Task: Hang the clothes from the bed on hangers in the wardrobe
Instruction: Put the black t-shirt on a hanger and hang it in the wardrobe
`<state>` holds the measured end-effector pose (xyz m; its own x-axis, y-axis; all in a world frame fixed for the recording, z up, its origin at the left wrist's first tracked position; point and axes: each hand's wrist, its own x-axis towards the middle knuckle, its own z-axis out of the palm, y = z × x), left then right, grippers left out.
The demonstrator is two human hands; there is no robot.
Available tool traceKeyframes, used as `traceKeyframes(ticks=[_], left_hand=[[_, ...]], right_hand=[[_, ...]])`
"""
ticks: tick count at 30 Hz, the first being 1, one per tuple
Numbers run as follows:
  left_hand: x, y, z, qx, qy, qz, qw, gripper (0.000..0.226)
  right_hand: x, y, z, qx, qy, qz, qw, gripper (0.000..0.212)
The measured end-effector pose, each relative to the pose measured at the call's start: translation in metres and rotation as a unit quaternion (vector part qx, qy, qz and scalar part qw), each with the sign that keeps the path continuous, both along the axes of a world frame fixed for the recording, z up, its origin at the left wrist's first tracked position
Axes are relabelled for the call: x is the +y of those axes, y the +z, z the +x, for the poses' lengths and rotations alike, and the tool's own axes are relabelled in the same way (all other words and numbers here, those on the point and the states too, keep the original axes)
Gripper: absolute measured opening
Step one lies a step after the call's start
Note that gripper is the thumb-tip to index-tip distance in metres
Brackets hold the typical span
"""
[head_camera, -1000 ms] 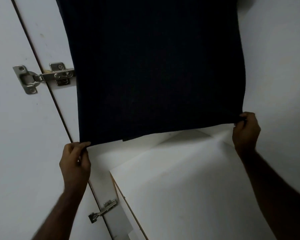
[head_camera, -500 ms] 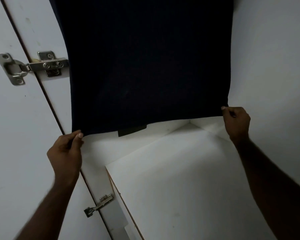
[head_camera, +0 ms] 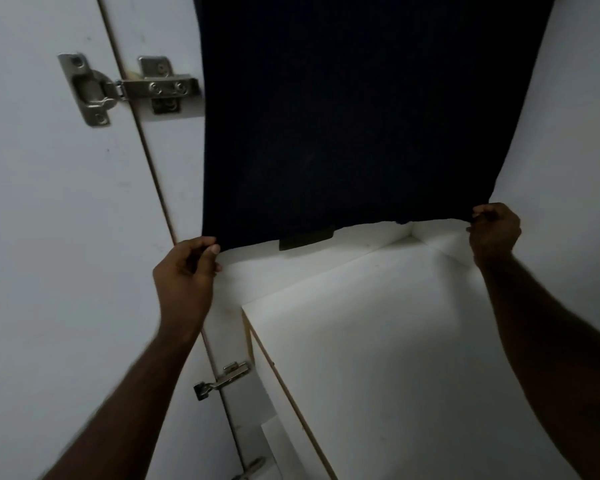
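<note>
I see a dark garment [head_camera: 361, 116] hanging inside the white wardrobe [head_camera: 395, 341]. My left hand [head_camera: 184, 275] pinches its lower left corner and my right hand [head_camera: 494, 230] pinches the lower right. Since a moment ago both pinches have held and the hem stays taut. I judge it is already hung and is being smoothed.

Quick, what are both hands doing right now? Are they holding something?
Left hand: closed, pinching the bottom left corner of the dark garment.
Right hand: closed, pinching the bottom right corner of the dark garment.
</note>
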<state>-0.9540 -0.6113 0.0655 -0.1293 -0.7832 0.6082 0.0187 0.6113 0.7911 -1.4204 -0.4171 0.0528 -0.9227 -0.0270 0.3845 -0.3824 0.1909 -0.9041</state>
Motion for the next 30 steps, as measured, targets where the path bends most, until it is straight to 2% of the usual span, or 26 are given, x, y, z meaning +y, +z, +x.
traceKeyframes(ticks=[5,9,12,15,17,19,22,27,30], left_hand=[[-0.002,-0.006,0.008,-0.016,0.004,0.015,1.0,0.016],[-0.002,-0.02,0.011,-0.05,-0.019,0.038,0.998,0.014],[0.002,-0.031,0.004,-0.087,-0.061,0.026,0.994,0.015],[0.009,-0.04,-0.01,-0.113,-0.127,0.013,0.985,0.017],[0.015,-0.046,-0.023,-0.142,-0.175,-0.001,0.974,0.017],[0.022,-0.053,-0.035,-0.175,-0.228,-0.027,0.957,0.015],[0.031,-0.06,-0.052,-0.193,-0.311,-0.063,0.929,0.008],[0.058,-0.074,-0.06,-0.195,-0.446,-0.066,0.871,0.006],[0.082,-0.082,-0.055,-0.173,-0.495,-0.061,0.849,0.009]], right_hand=[[0.0,0.009,0.016,-0.064,0.017,-0.011,0.998,0.021],[0.008,0.012,0.048,-0.099,-0.006,-0.067,0.993,0.023],[0.015,0.01,0.071,-0.107,0.0,-0.052,0.993,0.024],[0.032,-0.002,0.085,-0.107,-0.01,0.022,0.994,0.016],[0.046,-0.012,0.093,-0.101,-0.032,0.111,0.988,0.014],[0.061,-0.015,0.117,-0.084,-0.058,0.209,0.973,0.024],[0.081,-0.015,0.178,-0.053,-0.083,0.317,0.943,0.018],[0.122,-0.027,0.287,-0.105,-0.156,0.363,0.913,0.034],[0.139,-0.034,0.36,-0.112,-0.185,0.375,0.901,0.047]])
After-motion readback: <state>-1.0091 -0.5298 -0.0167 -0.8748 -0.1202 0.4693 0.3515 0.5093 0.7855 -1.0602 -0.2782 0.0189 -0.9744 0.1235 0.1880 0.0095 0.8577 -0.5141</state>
